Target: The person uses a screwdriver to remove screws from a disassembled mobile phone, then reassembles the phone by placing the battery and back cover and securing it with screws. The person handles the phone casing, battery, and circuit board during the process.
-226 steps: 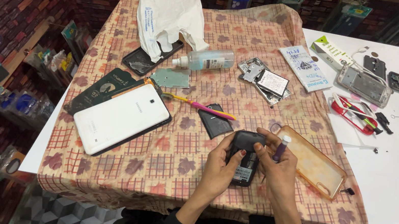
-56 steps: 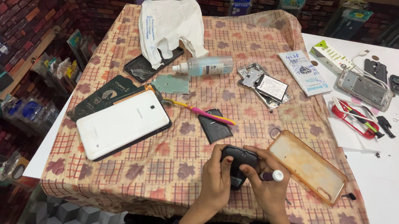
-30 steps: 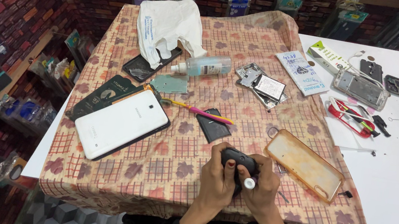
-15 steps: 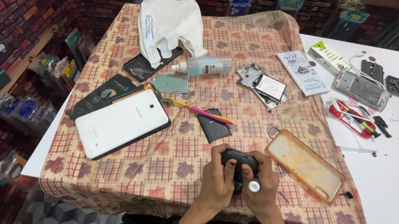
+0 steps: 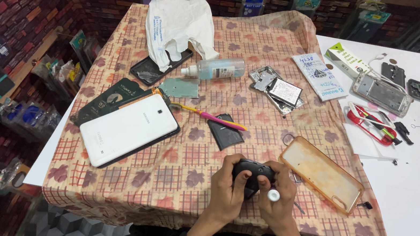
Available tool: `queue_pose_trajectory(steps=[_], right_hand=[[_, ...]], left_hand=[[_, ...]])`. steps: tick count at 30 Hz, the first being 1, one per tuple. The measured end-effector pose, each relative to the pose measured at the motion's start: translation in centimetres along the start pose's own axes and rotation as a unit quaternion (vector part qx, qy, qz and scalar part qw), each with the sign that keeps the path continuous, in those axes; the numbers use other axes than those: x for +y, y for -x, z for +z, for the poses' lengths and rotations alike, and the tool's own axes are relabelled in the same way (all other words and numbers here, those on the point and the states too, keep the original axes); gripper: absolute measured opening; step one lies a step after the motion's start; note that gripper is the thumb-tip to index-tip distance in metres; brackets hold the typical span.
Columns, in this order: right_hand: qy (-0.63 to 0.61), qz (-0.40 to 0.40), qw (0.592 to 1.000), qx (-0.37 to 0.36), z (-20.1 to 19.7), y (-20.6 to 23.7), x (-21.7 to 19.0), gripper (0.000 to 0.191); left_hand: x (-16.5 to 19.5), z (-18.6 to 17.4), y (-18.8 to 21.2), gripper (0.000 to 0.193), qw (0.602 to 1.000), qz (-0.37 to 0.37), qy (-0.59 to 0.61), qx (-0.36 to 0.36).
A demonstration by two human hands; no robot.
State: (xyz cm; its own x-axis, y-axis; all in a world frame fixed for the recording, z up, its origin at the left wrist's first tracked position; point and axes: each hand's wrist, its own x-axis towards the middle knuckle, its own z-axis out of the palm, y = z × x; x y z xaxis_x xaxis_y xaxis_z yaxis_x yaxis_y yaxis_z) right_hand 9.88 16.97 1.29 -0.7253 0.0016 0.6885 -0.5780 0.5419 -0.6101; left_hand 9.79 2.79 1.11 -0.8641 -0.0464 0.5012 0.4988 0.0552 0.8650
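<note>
While you are leaning over the near edge of the worktop [image 5: 169, 183], your left hand [image 5: 226, 190] and right hand [image 5: 278, 207] are both clamping a small black phone [image 5: 250, 171], dark and glossy with rounded corners, your right hand also holding a white-capped tool [image 5: 273, 195], left of the orange case [image 5: 320, 173].

A white tablet [image 5: 128, 129], pink toothbrush [image 5: 210, 116], clear bottle [image 5: 215, 69], white bag [image 5: 178, 25] and amber case [image 5: 320, 173] lie on the checked cloth [image 5: 159, 176].
</note>
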Motion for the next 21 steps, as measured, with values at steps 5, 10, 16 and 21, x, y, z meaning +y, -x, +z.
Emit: queue_pose_trajectory(steps=[5,10,16,21], right_hand=[[-0.091,0.017,0.996,0.009,-0.35,-0.02,-0.13,0.037],[-0.088,0.023,0.996,-0.002,-0.34,0.25,0.29,0.039],[-0.078,0.019,0.997,-0.020,-0.23,0.38,0.58,0.039],[-0.113,0.057,0.991,-0.054,-0.24,-0.33,-0.37,0.038]], left_hand=[[-0.06,-0.11,-0.04,0.042,0.994,-0.017,0.105,-0.017],[-0.62,-0.12,0.32,0.043,0.996,0.032,0.082,0.006],[-0.90,-0.21,0.84,0.039,0.998,0.035,-0.017,0.039],[-0.02,-0.34,0.50,0.036,0.997,0.050,-0.009,0.054]])
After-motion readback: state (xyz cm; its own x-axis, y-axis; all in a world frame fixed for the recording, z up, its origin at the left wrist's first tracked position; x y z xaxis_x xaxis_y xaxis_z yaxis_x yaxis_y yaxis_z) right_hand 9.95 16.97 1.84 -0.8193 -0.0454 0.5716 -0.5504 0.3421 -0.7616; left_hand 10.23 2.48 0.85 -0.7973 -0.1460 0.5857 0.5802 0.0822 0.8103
